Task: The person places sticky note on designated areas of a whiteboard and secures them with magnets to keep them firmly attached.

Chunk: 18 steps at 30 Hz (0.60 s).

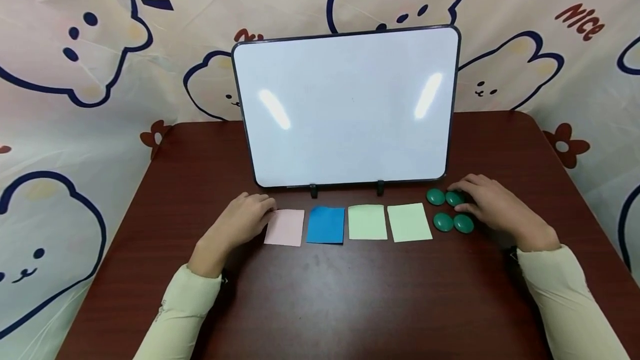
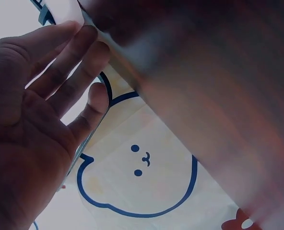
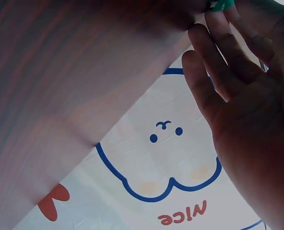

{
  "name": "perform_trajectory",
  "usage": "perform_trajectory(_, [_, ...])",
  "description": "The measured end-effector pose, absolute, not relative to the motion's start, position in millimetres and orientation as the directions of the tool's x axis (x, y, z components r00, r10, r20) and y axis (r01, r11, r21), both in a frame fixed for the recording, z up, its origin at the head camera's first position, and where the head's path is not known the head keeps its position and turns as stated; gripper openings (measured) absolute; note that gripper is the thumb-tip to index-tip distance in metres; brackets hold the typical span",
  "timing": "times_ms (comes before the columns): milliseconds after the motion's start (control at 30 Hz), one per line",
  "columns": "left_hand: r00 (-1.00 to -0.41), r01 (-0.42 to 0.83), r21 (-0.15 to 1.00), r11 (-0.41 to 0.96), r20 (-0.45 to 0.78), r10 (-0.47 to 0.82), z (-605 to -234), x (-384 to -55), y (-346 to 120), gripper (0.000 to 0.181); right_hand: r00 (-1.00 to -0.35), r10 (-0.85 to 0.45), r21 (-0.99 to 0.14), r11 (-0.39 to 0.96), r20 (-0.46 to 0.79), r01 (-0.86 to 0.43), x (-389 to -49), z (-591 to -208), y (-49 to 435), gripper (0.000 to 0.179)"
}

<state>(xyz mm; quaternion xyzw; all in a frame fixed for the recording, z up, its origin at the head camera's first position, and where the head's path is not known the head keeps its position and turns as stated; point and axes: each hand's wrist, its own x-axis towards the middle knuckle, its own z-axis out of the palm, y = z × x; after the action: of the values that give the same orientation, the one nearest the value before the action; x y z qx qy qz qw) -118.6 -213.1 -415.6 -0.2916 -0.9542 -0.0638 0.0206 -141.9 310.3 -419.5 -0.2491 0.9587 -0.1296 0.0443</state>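
Note:
The fingertips of my left hand (image 1: 242,218) pinch the upper left corner of a pink sticky note (image 1: 284,228), which lies on the table. In the left wrist view, the thumb and fingers (image 2: 90,36) meet at the pale note (image 2: 67,9). To its right lie a blue sticky note (image 1: 325,225) and two pale green sticky notes (image 1: 367,222). My right hand (image 1: 492,204) has forefinger and thumb on either side of the upper right one of several round green magnets (image 1: 454,199); a bit of green (image 3: 223,5) shows at its fingertips in the right wrist view.
Behind the row of notes a framed whiteboard (image 1: 345,110) stands tilted back on two small black feet (image 1: 313,191). The dark red-brown wooden table (image 1: 340,299) reaches back to a patterned cloth (image 1: 200,4), which also hangs at both sides.

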Motion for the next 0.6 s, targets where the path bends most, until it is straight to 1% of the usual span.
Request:
perform_trajectory(100, [-0.835, 0.550, 0.119, 0.826, 0.086, 0.544, -415.7, -116.5, -212.9, 0.008, -0.863, -0.506, -0.277, 0.829, -0.001, -0.486, -140.0, -421.9, 310.8, 0.039])
perform_trajectory(267, [-0.856, 0.516, 0.158, 0.842, 0.138, 0.498, -416.7, -117.4, -213.1, 0.003, -0.848, -0.528, -0.270, 0.810, 0.048, -0.520, -137.4, -423.6, 313.2, 0.040])
perform_trajectory(400, [-0.866, 0.495, 0.194, 0.847, 0.186, 0.464, -416.0, -119.7, -215.3, 0.005, -0.843, -0.533, -0.263, 0.806, 0.066, -0.530, -138.1, -422.8, 313.2, 0.042])
perform_trajectory(500, [-0.858, 0.502, 0.198, 0.842, 0.233, 0.457, -414.7, -122.8, -217.0, 0.005, -0.842, -0.534, -0.259, 0.806, 0.073, -0.533, -139.8, -421.9, 312.6, 0.042])
perform_trajectory(600, [-0.833, 0.527, 0.169, 0.833, 0.294, 0.468, -413.3, -126.5, -217.6, 0.005, -0.846, -0.529, -0.259, 0.811, 0.062, -0.526, -141.5, -421.0, 312.1, 0.043])
